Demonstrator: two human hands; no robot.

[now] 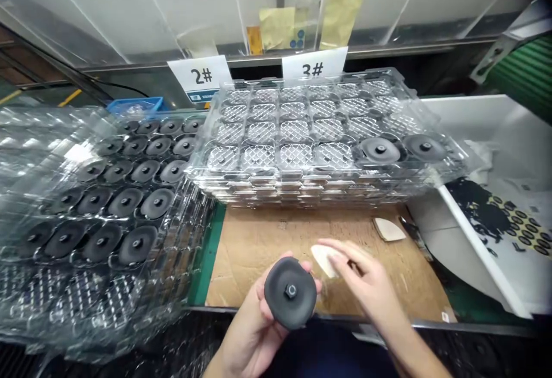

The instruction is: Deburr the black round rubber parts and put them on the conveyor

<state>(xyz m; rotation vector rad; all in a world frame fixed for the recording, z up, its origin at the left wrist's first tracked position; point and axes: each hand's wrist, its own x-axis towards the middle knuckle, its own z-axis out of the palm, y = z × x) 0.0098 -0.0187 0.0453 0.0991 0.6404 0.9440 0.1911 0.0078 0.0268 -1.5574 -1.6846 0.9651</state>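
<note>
My left hand (267,315) is closed around a dark grey rounded-square disc (282,312) with a small post at its centre, held face up near the table's front edge. In my right hand (366,271), just to the right of it, a white teardrop-shaped pad (322,258) is pinched between fingers and thumb, its tip pointing left and apart from the disc. A second pointed pad (388,229), whitish with a darker edge, lies on the brown cardboard sheet (259,237) beyond my right hand.
Stacked clear plastic trays (276,179) stand behind the cardboard, with two grey discs in the top one. At left, another tray stack (176,245) holds several rows of discs. A white bin (483,257) at right contains small black rings. Numbered paper signs (200,73) stand at the back.
</note>
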